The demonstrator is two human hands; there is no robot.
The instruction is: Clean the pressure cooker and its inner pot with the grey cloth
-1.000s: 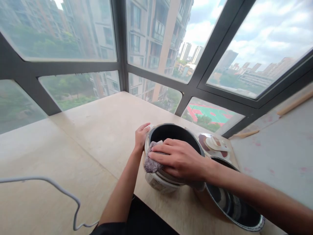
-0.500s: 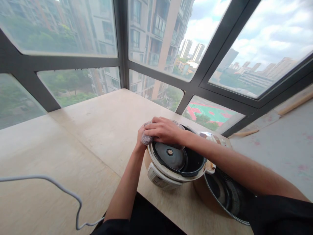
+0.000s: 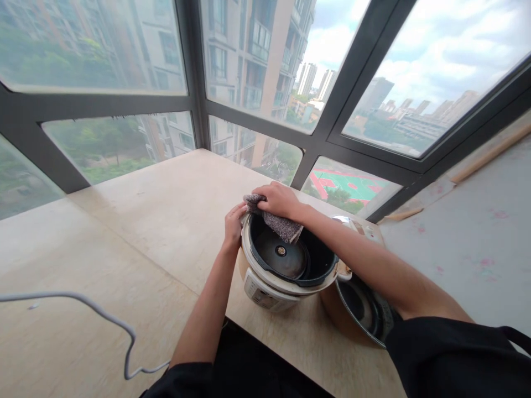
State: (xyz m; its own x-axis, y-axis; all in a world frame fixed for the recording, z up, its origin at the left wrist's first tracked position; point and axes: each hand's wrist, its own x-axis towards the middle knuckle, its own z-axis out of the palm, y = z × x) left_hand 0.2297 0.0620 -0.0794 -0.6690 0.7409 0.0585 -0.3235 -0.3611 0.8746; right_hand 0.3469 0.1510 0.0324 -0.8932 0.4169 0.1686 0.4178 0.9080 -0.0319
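A cream electric pressure cooker [image 3: 265,293] stands lidless on the stone ledge, its dark inside and round bottom plate showing. My right hand [image 3: 282,199] is closed on a grey-brown speckled cloth [image 3: 284,226] at the cooker's far left rim. Part of the cloth hangs down inside the opening. My left hand [image 3: 234,224] grips the cooker's left edge, its fingertips close to the cloth. Some of the left fingers are hidden by the cooker.
An inner pot [image 3: 346,312], dark inside, lies tilted right of the cooker. Behind my right forearm sits a whitish lid-like part [image 3: 367,229]. A grey cable [image 3: 103,315] curves over the ledge [image 3: 136,232] at left. Framed windows [image 3: 257,132] border the back.
My right hand has lifted a little and moved to the far side of the rim, so more cloth hangs into view. My left hand stays at the cooker's left edge. The view has shifted slightly.
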